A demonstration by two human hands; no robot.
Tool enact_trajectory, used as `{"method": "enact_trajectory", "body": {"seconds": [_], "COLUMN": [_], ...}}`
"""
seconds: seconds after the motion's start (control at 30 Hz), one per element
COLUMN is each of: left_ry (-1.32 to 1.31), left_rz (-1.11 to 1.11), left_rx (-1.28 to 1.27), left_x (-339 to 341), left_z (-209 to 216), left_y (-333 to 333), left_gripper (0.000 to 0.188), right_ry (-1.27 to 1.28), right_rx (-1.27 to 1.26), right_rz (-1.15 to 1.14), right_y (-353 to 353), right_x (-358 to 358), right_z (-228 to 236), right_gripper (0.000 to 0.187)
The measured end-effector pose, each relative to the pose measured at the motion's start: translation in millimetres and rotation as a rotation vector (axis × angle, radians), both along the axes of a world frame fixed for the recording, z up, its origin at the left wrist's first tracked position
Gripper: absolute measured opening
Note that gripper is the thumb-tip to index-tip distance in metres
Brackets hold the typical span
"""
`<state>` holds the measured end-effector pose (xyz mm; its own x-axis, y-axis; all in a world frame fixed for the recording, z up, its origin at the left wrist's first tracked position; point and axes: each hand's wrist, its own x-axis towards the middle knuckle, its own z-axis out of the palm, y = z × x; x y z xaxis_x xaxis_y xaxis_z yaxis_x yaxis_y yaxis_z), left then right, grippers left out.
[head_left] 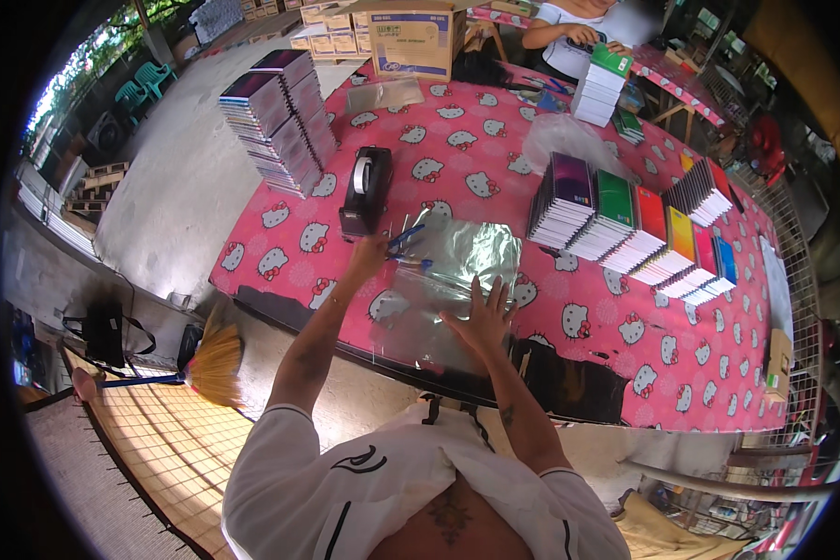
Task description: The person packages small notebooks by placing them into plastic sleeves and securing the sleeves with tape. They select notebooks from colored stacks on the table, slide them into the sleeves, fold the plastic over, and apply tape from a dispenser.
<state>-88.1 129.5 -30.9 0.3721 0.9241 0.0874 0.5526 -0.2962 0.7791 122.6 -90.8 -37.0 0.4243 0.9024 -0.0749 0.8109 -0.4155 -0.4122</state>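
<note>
On the near part of the table lies a stack of clear plastic sheets or bags (467, 252), shiny and slightly wrinkled. My right hand (483, 319) rests on it with the fingers spread. At the sheets' left edge, my left hand (371, 254) is closed on what looks like a pair of blue scissors (407, 245). Their two blue parts stand apart over the plastic, and the fingers partly hide the grip. Just beyond that hand stands a black tape dispenser (366, 194) with a roll in it.
Tall stacks of spiral notebooks (280, 121) stand at the far left. Rows of colourful notebooks (625, 229) fill the right side of the pink table (569, 317). A cardboard box (411, 45) sits at the back. Across the table a person handles green-topped notebooks (599, 86).
</note>
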Motion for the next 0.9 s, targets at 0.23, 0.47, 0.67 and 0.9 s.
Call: {"method": "enact_trajectory", "body": {"seconds": [0.23,0.47,0.67,0.9], "left_ry": [0.227,-0.063,-0.638,0.389], "left_rz": [-0.301,-0.136,0.058,0.291], "left_rx": [0.454,-0.082,-0.437,0.342], "left_x": [18.7,-55.1,-33.3,-57.4], "left_z": [43.9,4.4,16.7,-24.9], "left_y": [21.7,28.2,-78.2,-130.3], "left_gripper": [0.018,0.023,0.019,0.028], "right_ry": [-0.029,0.019,0.019,0.05], "right_rx": [0.004,0.018,0.102,0.117], "right_rz": [-0.021,0.0,-0.08,-0.045], "right_y": [-11.9,-1.9,-17.3,-12.7], "right_x": [14.8,2.2,21.1,12.0], "right_z": [-1.1,6.8,-4.3,0.6], "right_gripper": [0.114,0.115,0.114,0.114]}}
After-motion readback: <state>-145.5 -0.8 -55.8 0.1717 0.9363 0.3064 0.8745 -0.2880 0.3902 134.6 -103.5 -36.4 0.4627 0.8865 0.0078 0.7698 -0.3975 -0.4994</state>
